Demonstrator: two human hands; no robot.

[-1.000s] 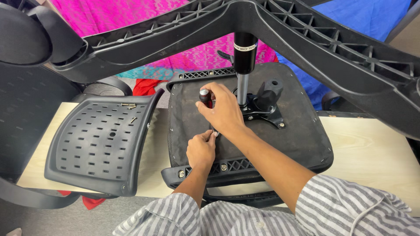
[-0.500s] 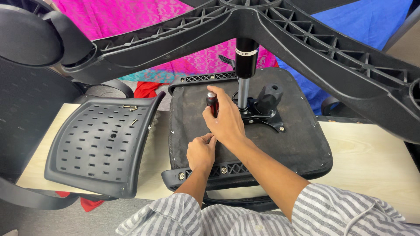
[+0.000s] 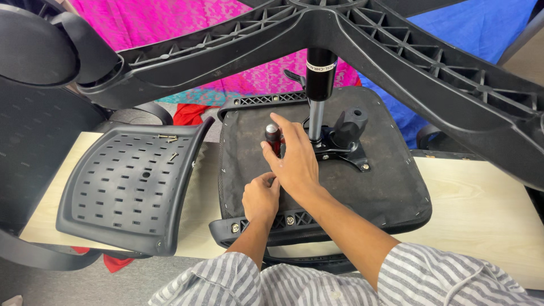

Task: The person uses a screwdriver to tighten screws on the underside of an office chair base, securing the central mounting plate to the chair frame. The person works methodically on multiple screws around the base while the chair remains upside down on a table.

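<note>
While right hand (image 3: 294,161) grips screwdriver (image 3: 272,137) | left hand (image 3: 260,198) pinches at seat underside (image 3: 374,187)

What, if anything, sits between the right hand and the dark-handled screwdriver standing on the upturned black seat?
Nothing visible does: the right hand already wraps the dark-handled screwdriver, with the left hand just below at its lower end. The silver gas-lift column stands beside it, to the right.
</note>
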